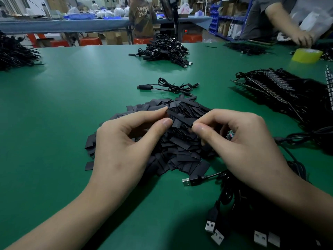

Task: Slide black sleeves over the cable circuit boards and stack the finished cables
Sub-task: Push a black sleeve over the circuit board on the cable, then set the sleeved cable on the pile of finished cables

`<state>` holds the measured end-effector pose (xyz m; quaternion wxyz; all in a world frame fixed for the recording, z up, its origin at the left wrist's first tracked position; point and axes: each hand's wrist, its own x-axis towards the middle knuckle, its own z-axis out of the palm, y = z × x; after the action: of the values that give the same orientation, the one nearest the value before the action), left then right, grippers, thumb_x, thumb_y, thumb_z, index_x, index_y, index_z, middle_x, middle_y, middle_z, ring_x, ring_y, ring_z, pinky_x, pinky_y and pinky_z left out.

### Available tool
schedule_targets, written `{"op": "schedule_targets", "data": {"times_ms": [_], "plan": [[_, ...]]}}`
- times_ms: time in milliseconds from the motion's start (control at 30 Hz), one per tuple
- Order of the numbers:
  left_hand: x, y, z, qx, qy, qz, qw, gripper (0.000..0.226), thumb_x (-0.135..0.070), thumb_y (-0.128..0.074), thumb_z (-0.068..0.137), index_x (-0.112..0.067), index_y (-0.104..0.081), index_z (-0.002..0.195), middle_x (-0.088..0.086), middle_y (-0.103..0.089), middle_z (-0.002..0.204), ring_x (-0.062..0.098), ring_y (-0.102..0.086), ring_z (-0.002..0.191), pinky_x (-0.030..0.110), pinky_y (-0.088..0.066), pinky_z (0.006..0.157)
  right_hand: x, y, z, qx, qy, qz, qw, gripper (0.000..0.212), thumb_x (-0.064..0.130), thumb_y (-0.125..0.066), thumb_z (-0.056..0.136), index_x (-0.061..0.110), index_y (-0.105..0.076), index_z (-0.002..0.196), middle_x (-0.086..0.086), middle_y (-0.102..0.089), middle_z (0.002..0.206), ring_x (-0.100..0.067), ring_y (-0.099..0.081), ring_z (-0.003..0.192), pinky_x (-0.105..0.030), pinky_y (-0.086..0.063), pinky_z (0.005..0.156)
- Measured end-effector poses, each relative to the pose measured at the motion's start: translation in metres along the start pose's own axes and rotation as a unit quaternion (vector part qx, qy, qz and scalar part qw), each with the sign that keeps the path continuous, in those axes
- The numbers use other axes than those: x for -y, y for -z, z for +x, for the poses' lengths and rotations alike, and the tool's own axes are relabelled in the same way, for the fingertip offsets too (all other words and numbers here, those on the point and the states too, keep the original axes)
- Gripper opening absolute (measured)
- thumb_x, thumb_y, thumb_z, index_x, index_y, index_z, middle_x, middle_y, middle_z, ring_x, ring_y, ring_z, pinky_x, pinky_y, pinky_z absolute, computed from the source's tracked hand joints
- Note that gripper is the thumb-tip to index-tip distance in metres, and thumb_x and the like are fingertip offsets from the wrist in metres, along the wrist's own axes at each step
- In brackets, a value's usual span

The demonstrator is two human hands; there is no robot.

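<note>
left hand (126, 141) pinches one black sleeve (177, 120) between thumb and forefinger, other fingers loosely curled; right hand (243, 141) pinches the sleeve's other end with the thumb tip, fingers curled; both sit just above the sleeve pile (180, 152); a small circuit board (230, 134) peeks out under the right hand's curled fingers, can't tell how it is gripped; its cable seems to run down to the usb plug (190, 181) lying by the pile.

step looks like opening the flat sleeve before threading; judgement: roll it between the pads to pop the mouth round, make sure only one sleeve came up, then feed the board in end-on and keep it straight so corners don't snag.

room: bare green table (72, 105) wide open to the left and ahead; one sleeved cable (169, 87) lies just beyond the pile, bigger finished heap (165, 49) further back; tight on the right, raw cable stack (281, 94) near and loose usb cables (252, 204) under the right forearm, could drag; table's near edge is out of view.
</note>
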<state>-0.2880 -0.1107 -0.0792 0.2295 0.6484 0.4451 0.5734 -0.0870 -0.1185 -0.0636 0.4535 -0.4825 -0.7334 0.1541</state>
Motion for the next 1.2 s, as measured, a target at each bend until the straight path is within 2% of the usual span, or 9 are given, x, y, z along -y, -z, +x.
{"op": "schedule_targets", "data": {"times_ms": [100, 367, 533, 700, 833, 933, 1067, 1133, 1200], "plan": [[-0.001, -0.001, 0.000, 0.020, 0.010, -0.033, 0.999, 0.021, -0.026, -0.074, 0.088, -0.032, -0.077, 0.108, -0.022, -0.076, 0.103, -0.002, -0.072, 0.100, 0.016, -0.055, 0.088, 0.001, 0.001, 0.001, 0.010, -0.014, 0.014, 1.000, 0.018, 0.031, -0.067, 0.092, 0.031, -0.071, 0.074, 0.011, -0.065, 0.062, -0.002, -0.054, 0.055, -0.012, -0.038, 0.054], [0.001, -0.002, -0.002, 0.031, 0.022, -0.051, 0.998, 0.022, -0.029, -0.075, 0.086, -0.027, -0.078, 0.107, -0.018, -0.077, 0.103, -0.001, -0.071, 0.103, 0.016, -0.053, 0.090, -0.001, 0.001, 0.000, 0.013, -0.032, 0.014, 0.999, 0.021, 0.031, -0.067, 0.093, 0.031, -0.069, 0.072, 0.009, -0.065, 0.062, -0.001, -0.052, 0.054, -0.015, -0.038, 0.052], [0.000, 0.002, 0.002, 0.017, 0.020, -0.066, 0.997, 0.011, -0.027, -0.078, 0.080, -0.027, -0.080, 0.091, -0.013, -0.079, 0.087, -0.001, -0.072, 0.081, 0.014, -0.054, 0.075, -0.001, 0.002, 0.002, 0.032, -0.027, 0.011, 0.999, 0.018, 0.037, -0.066, 0.090, 0.033, -0.071, 0.074, 0.012, -0.068, 0.065, -0.006, -0.058, 0.056, -0.023, -0.046, 0.055], [0.002, 0.006, 0.008, 0.014, 0.068, -0.138, 0.988, 0.014, -0.025, -0.076, 0.078, -0.016, -0.078, 0.089, 0.001, -0.079, 0.078, 0.007, -0.073, 0.071, 0.014, -0.054, 0.069, -0.002, 0.019, 0.011, 0.137, -0.037, -0.048, 0.989, 0.024, 0.056, -0.060, 0.084, 0.037, -0.074, 0.085, 0.017, -0.073, 0.078, -0.005, -0.066, 0.067, -0.028, -0.049, 0.067], [0.006, 0.009, 0.010, 0.009, 0.076, -0.147, 0.986, 0.017, -0.024, -0.075, 0.079, -0.015, -0.078, 0.092, 0.002, -0.079, 0.080, 0.008, -0.074, 0.074, 0.013, -0.054, 0.070, -0.003, 0.028, 0.018, 0.174, -0.014, -0.098, 0.980, 0.017, 0.040, -0.062, 0.090, 0.033, -0.074, 0.081, 0.020, -0.071, 0.071, -0.001, -0.067, 0.067, -0.019, -0.046, 0.063], [0.009, 0.009, 0.010, 0.016, 0.072, -0.128, 0.989, 0.022, -0.027, -0.077, 0.080, -0.021, -0.078, 0.101, -0.004, -0.080, 0.089, 0.007, -0.075, 0.083, 0.015, -0.055, 0.077, 0.002, 0.039, 0.028, 0.139, 0.017, -0.122, 0.982, 0.028, 0.050, -0.056, 0.090, 0.032, -0.077, 0.086, 0.019, -0.071, 0.068, -0.008, -0.065, 0.058, -0.026, -0.049, 0.060], [0.010, 0.007, 0.009, 0.045, 0.045, -0.044, 0.997, 0.025, -0.039, -0.074, 0.081, -0.031, -0.077, 0.104, -0.015, -0.078, 0.093, 0.005, -0.074, 0.085, 0.018, -0.056, 0.079, 0.012, 0.053, 0.062, 0.053, 0.050, -0.152, 0.986, 0.034, 0.054, -0.052, 0.092, 0.036, -0.075, 0.108, 0.011, -0.067, 0.061, -0.008, -0.059, 0.051, -0.013, -0.038, 0.044], [0.009, 0.005, 0.007, 0.062, 0.030, -0.004, 0.998, 0.030, -0.045, -0.072, 0.081, -0.031, -0.078, 0.106, -0.018, -0.077, 0.093, 0.004, -0.074, 0.083, 0.018, -0.056, 0.079, 0.008, 0.048, 0.093, 0.017, 0.080, -0.200, 0.976, 0.035, 0.052, -0.052, 0.097, 0.032, -0.074, 0.115, 0.014, -0.064, 0.067, -0.003, -0.056, 0.058, -0.013, -0.036, 0.049], [0.007, 0.004, 0.005, 0.076, 0.012, 0.024, 0.997, 0.031, -0.048, -0.070, 0.082, -0.030, -0.078, 0.106, -0.020, -0.077, 0.093, 0.006, -0.073, 0.083, 0.019, -0.056, 0.079, -0.002, 0.032, 0.130, 0.014, 0.098, -0.250, 0.963, 0.032, 0.047, -0.053, 0.101, 0.028, -0.074, 0.116, 0.007, -0.073, 0.088, -0.002, -0.058, 0.073, -0.028, -0.045, 0.064]]}}
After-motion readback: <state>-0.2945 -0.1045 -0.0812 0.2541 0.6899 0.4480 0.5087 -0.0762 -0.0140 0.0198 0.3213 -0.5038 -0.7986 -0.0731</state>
